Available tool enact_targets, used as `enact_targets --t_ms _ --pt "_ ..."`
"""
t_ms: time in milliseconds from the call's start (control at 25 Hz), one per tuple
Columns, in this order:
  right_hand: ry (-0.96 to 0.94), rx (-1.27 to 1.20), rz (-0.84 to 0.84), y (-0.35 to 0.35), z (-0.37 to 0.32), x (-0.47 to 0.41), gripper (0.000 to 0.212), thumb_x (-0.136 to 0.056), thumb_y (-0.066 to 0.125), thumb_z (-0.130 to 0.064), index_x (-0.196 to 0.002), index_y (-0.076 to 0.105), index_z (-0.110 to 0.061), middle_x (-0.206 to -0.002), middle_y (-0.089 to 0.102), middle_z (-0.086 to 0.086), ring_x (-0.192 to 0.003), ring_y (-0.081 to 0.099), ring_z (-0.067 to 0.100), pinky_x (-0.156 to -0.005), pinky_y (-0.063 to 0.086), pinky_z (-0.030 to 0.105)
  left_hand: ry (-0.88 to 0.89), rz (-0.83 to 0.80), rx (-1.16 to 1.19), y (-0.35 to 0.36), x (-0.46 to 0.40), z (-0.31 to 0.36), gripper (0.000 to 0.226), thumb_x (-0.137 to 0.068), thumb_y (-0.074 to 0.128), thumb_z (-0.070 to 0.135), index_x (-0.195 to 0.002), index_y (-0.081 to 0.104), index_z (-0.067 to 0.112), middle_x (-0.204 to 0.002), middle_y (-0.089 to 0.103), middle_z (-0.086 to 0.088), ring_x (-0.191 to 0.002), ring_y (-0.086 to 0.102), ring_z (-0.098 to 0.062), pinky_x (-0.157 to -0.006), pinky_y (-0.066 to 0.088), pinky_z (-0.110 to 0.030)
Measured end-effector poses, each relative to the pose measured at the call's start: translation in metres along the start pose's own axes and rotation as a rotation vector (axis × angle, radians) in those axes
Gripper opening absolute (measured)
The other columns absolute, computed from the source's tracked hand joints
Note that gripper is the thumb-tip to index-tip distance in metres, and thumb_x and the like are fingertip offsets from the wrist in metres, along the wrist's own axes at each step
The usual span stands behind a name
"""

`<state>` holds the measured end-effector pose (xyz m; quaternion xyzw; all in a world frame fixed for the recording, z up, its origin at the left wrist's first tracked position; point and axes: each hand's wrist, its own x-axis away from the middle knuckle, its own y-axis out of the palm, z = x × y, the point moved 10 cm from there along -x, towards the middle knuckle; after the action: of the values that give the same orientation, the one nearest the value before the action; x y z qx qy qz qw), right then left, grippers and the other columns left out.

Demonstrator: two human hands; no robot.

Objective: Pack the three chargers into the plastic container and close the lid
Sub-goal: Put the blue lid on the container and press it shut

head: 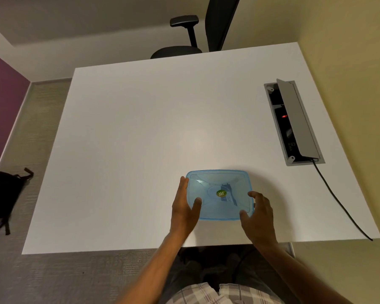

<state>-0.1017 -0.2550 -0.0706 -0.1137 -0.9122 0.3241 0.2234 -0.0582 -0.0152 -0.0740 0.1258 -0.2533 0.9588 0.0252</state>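
Note:
A translucent blue plastic container (219,183) with its lid on rests on the white table (140,128) near the front edge. A green round sticker marks the middle of the lid. My left hand (183,207) lies against the container's left side, thumb on top of the lid. My right hand (258,216) presses on the right front corner, fingers spread over the lid edge. Dark shapes show faintly through the lid; I cannot tell what they are. No charger lies on the table.
An open grey socket box (294,121) is set into the table at the right, with a black cable (338,200) running to the front edge. A black office chair (198,34) stands beyond the table. A black bag (2,198) lies on the floor at left.

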Motion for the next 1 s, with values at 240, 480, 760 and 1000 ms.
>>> enact_targets --t_ms 240,480,760,1000 --pt "-0.047 0.085 -0.017 0.009 0.0 0.003 0.054 -0.081 0.065 0.0 -0.13 0.046 -0.012 -0.135 0.044 0.011 -0.12 0.039 0.029 -0.091 0.034 0.029 0.07 -0.003 -0.126 0.016 0.002 -0.004 0.065 -0.098 0.052 0.029 -0.154 0.022 0.014 -0.158 0.033 -0.01 -0.145 0.034 -0.03 -0.109 0.045 -0.051" --pt "-0.083 0.147 -0.024 0.012 0.002 0.0 0.051 -0.083 0.069 -0.014 -0.128 0.046 -0.014 -0.132 0.043 0.01 -0.118 0.041 0.028 -0.089 0.04 0.032 0.036 0.022 -0.339 0.02 0.012 -0.017 0.074 -0.099 0.043 0.038 -0.158 0.001 0.024 -0.166 0.013 -0.006 -0.124 0.06 -0.029 -0.092 0.055 -0.034" --pt "-0.106 0.267 -0.028 0.014 -0.004 -0.025 0.065 -0.087 0.066 -0.03 -0.142 0.031 -0.023 -0.122 0.04 0.01 -0.103 0.042 0.021 -0.087 0.049 0.04 0.029 0.027 -0.447 0.026 0.01 -0.029 0.079 -0.097 0.04 0.044 -0.155 -0.012 0.032 -0.159 0.02 -0.002 -0.074 0.07 -0.026 -0.06 0.051 -0.03" --pt "-0.117 0.218 -0.058 0.016 0.002 -0.03 0.069 -0.085 0.07 -0.028 -0.142 0.032 -0.027 -0.116 0.043 0.009 -0.104 0.047 0.025 -0.085 0.047 0.038 0.041 0.035 -0.432 0.025 0.01 -0.026 0.077 -0.097 0.041 0.043 -0.154 -0.01 0.03 -0.154 0.027 -0.006 -0.085 0.069 -0.02 -0.061 0.051 -0.022"
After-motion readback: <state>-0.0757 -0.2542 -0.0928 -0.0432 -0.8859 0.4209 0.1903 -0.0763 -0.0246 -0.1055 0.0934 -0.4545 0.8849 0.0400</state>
